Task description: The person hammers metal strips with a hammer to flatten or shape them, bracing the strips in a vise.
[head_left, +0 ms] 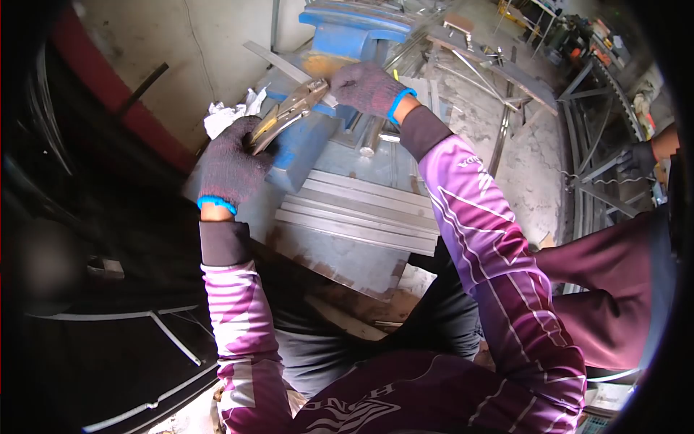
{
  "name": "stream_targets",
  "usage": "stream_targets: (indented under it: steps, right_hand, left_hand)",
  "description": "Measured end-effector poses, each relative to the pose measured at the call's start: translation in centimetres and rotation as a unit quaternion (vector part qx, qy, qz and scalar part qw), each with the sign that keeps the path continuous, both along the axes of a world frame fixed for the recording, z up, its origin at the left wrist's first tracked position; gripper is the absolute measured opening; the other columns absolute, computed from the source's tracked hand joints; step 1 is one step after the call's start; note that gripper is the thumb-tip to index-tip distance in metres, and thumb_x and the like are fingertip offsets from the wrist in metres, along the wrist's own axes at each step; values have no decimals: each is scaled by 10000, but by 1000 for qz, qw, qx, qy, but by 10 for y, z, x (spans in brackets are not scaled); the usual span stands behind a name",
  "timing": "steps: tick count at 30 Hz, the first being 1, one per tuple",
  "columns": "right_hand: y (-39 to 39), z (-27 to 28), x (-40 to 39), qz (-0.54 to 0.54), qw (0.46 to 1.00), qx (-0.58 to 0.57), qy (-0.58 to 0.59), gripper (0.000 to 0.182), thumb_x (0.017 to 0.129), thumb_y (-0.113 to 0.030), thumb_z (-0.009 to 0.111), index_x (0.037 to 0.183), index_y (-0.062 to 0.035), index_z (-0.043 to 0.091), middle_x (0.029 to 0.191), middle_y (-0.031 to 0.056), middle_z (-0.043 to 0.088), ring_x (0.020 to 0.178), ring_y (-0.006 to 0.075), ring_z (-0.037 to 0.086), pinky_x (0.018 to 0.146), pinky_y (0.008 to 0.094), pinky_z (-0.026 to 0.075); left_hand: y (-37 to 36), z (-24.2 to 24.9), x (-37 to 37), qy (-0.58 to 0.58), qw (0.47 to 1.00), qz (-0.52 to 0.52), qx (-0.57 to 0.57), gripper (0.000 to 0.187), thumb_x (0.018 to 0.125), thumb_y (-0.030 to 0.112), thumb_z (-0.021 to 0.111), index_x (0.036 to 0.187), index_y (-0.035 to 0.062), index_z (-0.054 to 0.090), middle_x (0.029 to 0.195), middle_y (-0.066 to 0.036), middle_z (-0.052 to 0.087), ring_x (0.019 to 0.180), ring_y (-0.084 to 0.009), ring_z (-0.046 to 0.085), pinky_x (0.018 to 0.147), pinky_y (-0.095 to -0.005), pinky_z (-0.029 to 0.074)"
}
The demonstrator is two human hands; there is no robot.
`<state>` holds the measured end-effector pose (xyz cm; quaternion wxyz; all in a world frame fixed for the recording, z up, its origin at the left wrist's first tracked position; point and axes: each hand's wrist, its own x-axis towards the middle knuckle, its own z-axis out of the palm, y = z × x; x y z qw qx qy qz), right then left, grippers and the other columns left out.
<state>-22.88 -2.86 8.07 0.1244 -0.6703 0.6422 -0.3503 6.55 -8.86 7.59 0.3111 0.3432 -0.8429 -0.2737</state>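
My left hand [237,160], in a dark knitted glove with a blue cuff, is closed around the handles of locking pliers [293,112]. The plier jaws point up and right over a blue bench vise [296,148]. My right hand [367,88], gloved the same way, is closed right beside the jaws; what its fingers grip is hidden. A flat metal strip [278,64] runs from the upper left down to the jaws. Crumpled white paper or cloth [233,116] lies just beyond my left hand.
Several flat metal bars [354,210] lie across the metal bench top [340,264] close to me. A metal tube [371,137] lies beyond them. Another blue vise [354,32] stands at the back. At the right are metal frames [589,155] and another person's gloved hand [636,159].
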Motion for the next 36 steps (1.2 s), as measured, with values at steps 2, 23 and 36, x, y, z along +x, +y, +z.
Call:
stream_targets:
  steps: [2,23,36]
  right_hand:
    - [2,-4,3,-6,994,29,-107,90,884,-161,643,879,-82,686,730,14,608,567,137,545,538,308,509]
    - [75,-66,-25,9,978,-155,-141,248,879,-44,616,1120,-22,672,1007,95,681,883,189,655,812,327,546]
    - [113,-51,-74,-76,973,-139,-170,162,916,-145,637,1021,-38,698,958,120,699,883,251,689,831,346,545]
  left_hand:
    - [-3,8,-2,-42,998,-21,30,401,757,101,723,1151,41,679,1022,-207,717,944,-324,704,851,-385,549]
    - [-6,18,-16,-140,985,-69,78,455,790,79,720,1235,3,662,991,-105,707,915,-136,615,889,-308,515]
    - [-6,21,-17,-147,984,-67,70,481,799,66,706,1270,-14,647,1054,-120,729,989,-137,634,934,-313,506]
